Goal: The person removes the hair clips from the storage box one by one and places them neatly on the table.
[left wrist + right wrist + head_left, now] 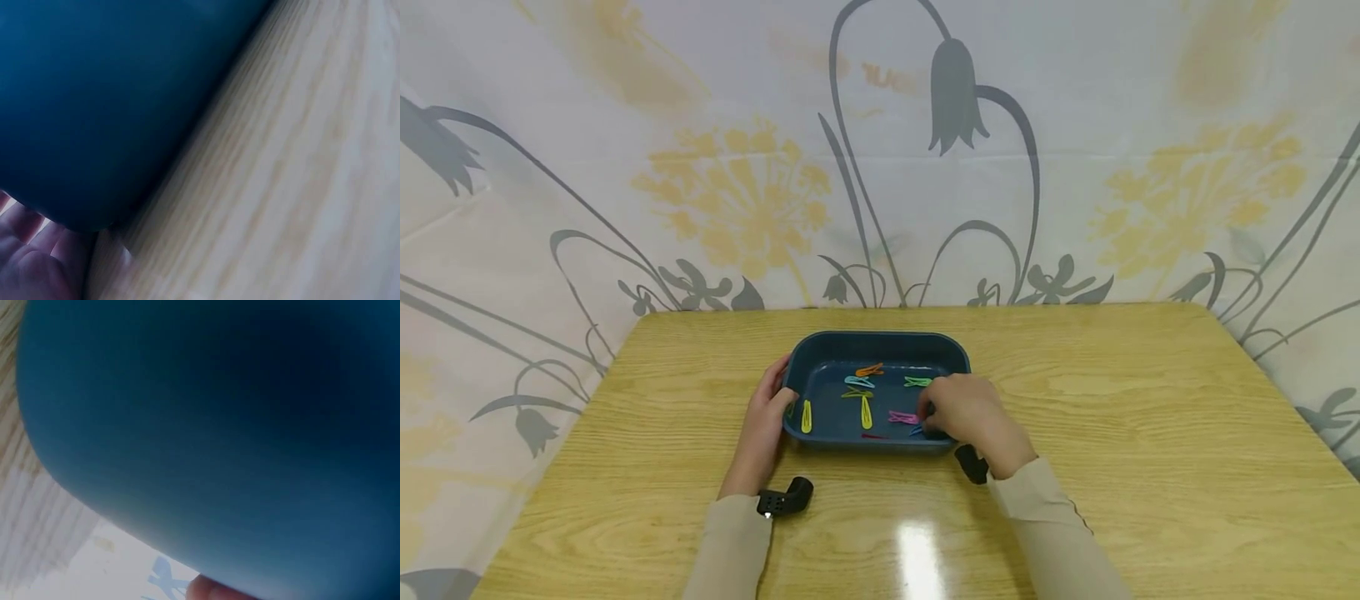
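Observation:
A dark blue rectangular tray (880, 447) holds several snap hair clips in different colours. My left hand (769, 408) grips the tray's left end, the thumb over the rim and the fingers along the outside; in the left wrist view its fingers (37, 250) lie against the tray wall. My right hand (966, 408) reaches over the right rim, fingers bent down into the tray. Its fingertips are right at a blue hair clip (915, 431) and a pink hair clip (902, 417); I cannot tell whether they pinch one. The tray wall (187, 456) fills most of the right wrist view.
Also in the tray lie yellow hair clips (867, 413), an orange one (870, 369), a light blue one (859, 382), a green one (917, 382) and a red one (874, 436). The wooden table (1150, 433) meets a flower-patterned curtain (880, 208) behind.

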The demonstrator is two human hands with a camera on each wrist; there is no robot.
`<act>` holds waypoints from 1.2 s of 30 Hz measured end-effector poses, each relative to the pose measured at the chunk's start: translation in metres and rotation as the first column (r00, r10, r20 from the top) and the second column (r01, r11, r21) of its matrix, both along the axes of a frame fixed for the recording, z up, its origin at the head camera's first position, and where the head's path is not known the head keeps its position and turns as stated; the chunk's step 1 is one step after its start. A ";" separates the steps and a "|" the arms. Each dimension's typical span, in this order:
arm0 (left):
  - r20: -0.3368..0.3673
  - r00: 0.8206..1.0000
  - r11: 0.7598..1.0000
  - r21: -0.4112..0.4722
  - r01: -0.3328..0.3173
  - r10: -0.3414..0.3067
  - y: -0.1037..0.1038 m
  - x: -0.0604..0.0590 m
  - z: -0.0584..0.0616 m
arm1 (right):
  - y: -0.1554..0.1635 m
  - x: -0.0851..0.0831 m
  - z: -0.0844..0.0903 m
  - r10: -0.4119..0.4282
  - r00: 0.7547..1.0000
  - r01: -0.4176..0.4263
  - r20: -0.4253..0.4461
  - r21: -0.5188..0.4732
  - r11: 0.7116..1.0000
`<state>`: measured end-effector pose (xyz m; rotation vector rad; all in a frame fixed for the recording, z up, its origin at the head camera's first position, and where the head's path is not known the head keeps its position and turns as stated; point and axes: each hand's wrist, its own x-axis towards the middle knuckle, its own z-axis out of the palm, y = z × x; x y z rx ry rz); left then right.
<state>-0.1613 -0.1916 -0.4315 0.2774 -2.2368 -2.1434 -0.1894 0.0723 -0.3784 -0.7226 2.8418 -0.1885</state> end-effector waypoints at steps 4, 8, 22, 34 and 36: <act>-0.001 1.000 1.000 -0.006 -0.003 0.003 -0.001 -0.001 -0.001 | 0.002 -0.003 0.000 -0.009 1.000 0.008 -0.011 -0.037 0.999; 0.002 1.000 1.000 -0.014 0.003 -0.003 -0.001 -0.001 -0.001 | 0.004 -0.005 -0.001 0.001 1.000 -0.001 -0.007 -0.076 0.997; -0.010 1.000 0.999 -0.043 -0.003 0.003 -0.004 0.000 0.002 | 0.013 -0.014 0.000 0.052 0.993 -0.018 0.103 -0.307 0.951; -0.007 1.000 1.000 -0.023 -0.010 0.010 0.003 0.000 -0.001 | 0.029 -0.019 0.000 0.056 0.977 0.044 0.205 -0.453 0.891; -0.010 1.000 1.000 -0.023 -0.011 0.011 0.003 -0.001 -0.001 | 0.032 -0.019 0.001 0.053 0.978 0.050 0.203 -0.474 0.879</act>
